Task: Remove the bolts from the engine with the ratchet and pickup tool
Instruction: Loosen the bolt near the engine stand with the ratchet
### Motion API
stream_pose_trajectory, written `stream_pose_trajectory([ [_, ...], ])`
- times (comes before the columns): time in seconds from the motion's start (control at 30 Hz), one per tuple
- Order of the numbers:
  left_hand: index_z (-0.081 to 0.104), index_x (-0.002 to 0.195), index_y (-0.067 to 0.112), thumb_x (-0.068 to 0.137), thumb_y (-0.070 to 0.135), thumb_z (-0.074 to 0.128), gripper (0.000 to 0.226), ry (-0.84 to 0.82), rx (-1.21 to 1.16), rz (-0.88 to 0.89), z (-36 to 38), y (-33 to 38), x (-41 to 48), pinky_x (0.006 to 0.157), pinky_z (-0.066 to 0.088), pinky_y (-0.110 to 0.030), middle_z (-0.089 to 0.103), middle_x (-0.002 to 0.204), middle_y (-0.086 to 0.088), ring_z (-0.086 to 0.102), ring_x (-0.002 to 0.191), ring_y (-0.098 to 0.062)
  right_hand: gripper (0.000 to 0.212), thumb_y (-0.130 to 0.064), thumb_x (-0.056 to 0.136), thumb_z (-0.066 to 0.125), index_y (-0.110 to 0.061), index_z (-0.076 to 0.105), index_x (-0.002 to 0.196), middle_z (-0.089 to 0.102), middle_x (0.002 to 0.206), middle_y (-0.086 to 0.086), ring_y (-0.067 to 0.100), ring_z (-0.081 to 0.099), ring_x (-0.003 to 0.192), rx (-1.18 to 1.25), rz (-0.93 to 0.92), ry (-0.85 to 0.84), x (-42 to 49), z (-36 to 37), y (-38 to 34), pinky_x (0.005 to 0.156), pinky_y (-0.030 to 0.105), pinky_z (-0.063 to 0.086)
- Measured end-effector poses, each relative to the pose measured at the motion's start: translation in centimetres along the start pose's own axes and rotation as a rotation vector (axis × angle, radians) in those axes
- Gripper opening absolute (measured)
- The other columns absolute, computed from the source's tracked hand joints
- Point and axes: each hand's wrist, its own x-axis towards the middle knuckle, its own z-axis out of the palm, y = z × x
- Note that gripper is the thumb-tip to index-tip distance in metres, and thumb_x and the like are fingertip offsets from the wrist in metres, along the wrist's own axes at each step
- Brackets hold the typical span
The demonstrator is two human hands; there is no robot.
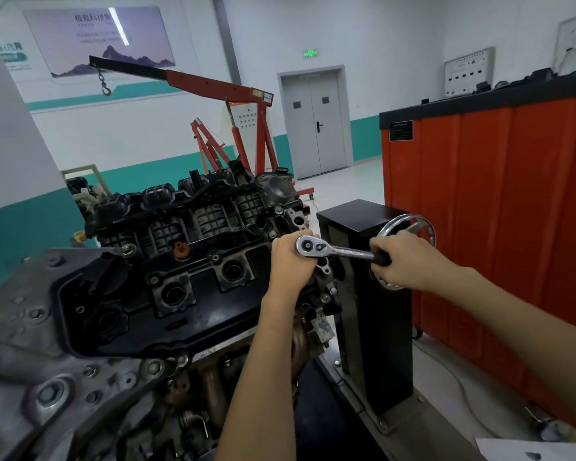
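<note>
The big engine fills the lower left and middle of the frame. It hangs off a black stand at its right end. A tall red cabinet closes off the right side.

We think we are at the loosening step. Our left hand is near the middle of the frame, at the right end of the engine. Its fingers are curled round the part under the head of the ratchet to keep it steady. Our right hand has its fingers clamped round the black handle, which points to the right. The bolt we are working on is hidden under the ratchet head and our left hand. We see no pickup tool.

Next we will likely need to swing the handle while we keep the head pushed straight down, so it does not slip off.

There is not much room. A silver wheel on the stand sits just behind our right hand, and our knuckles could bump it. The top edge of the stand is just under the handle. There is more open room toward us, lower in the frame. Other bolts wait on the black cover to the left.
</note>
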Motion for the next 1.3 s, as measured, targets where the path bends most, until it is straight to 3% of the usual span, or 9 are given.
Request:
stream_pose_trajectory([
  [0.1,0.022,0.045,0.028,0.082,-0.008,0.055,0.061,0.122,-0.056,-0.049,0.1,0.2,0.1,0.050,0.017,-0.025,0.024,0.042,0.009,0.021,0.047,-0.006,0.027,-0.023,0.082,0.063,-0.028,0.044,0.065,0.049,0.060,-0.008,0.008,0.048,0.055,0.003,0.027,0.095,-0.5,1.1,-1.1,0.050,0.020,0.031],
  [0.4,0.046,0.040,0.035,0.066,0.000,0.046,0.043,0.080,-0.034,-0.066,0.9,0.3,0.1,0.043,0.018,-0.008,0.033,0.038,0.013,0.027,0.038,-0.001,0.021,-0.017,0.087,0.063,-0.021,0.053,0.069,0.048,0.048,-0.004,0.008,0.041,0.038,1.217,0.229,0.026,-6.6,10.4,-9.9,0.040,0.022,0.034],
  [0.57,0.049,0.042,0.038,0.073,-0.008,0.052,0.056,-0.004,0.022,0.011,0.1,0.2,0.2,0.044,0.021,-0.008,0.039,0.039,0.015,0.032,0.039,0.001,0.031,-0.006,0.085,0.060,-0.023,0.048,0.062,0.048,0.055,-0.006,0.006,0.043,0.048,0.642,0.115,-0.049,-4.7,6.9,-4.9,0.046,0.017,0.036],
  [0.67,0.051,0.041,0.037,0.079,-0.011,0.054,0.061,-0.055,0.013,0.011,-0.3,0.2,0.1,0.047,0.023,-0.011,0.041,0.040,0.014,0.034,0.042,0.000,0.013,-0.014,0.086,0.061,-0.020,0.055,0.077,0.058,0.070,0.001,0.015,0.057,0.061,0.238,0.017,-0.073,-1.9,2.5,-1.0,0.059,0.030,0.052],
  [0.77,0.043,0.037,0.030,0.081,-0.010,0.056,0.061,-0.007,-0.005,-0.007,-0.4,0.5,-0.1,0.048,0.020,-0.016,0.033,0.039,0.009,0.026,0.044,-0.005,0.016,-0.023,0.084,0.062,-0.025,0.048,0.076,0.054,0.066,-0.004,0.018,0.057,0.063,-0.017,-0.027,0.050,-0.2,0.5,-0.2,0.062,0.035,0.050],
  [0.87,0.025,0.043,0.026,0.083,-0.008,0.055,0.061,0.082,-0.043,-0.070,-0.1,0.7,-0.1,0.046,0.017,-0.017,0.023,0.040,0.010,0.021,0.043,-0.005,0.025,-0.021,0.085,0.063,-0.029,0.044,0.072,0.053,0.068,-0.003,0.014,0.055,0.060,0.145,0.065,0.055,-1.9,3.1,-1.8,0.055,0.029,0.047],
  [1.0,0.022,0.048,0.021,0.081,-0.010,0.054,0.055,0.108,-0.039,-0.087,0.5,1.0,0.1,0.043,0.017,-0.012,0.020,0.044,0.013,0.021,0.040,-0.005,0.023,-0.016,0.087,0.064,-0.025,0.050,0.071,0.051,0.059,-0.007,-0.001,0.046,0.046,0.779,0.175,0.035,-5.7,8.4,-6.5,0.046,0.013,0.036],
  [1.13,0.027,0.050,0.022,0.080,-0.011,0.052,0.052,0.115,-0.070,-0.139,0.8,0.8,0.2,0.049,0.025,-0.009,0.025,0.043,0.017,0.026,0.047,0.000,0.009,-0.015,0.086,0.063,-0.020,0.059,0.080,0.055,0.055,-0.005,0.007,0.050,0.047,1.207,0.195,0.024,-6.8,10.6,-10.9,0.045,0.020,0.040],
  [1.3,0.024,0.046,0.027,0.077,-0.013,0.056,0.060,-0.004,0.034,-0.013,-0.2,0.4,0.1,0.045,0.019,-0.014,0.024,0.042,0.009,0.023,0.042,-0.005,0.021,-0.004,0.083,0.060,-0.020,0.052,0.073,0.049,0.057,-0.006,0.003,0.045,0.044,0.718,0.123,-0.072,-5.1,7.7,-5.8,0.044,0.019,0.037],
])
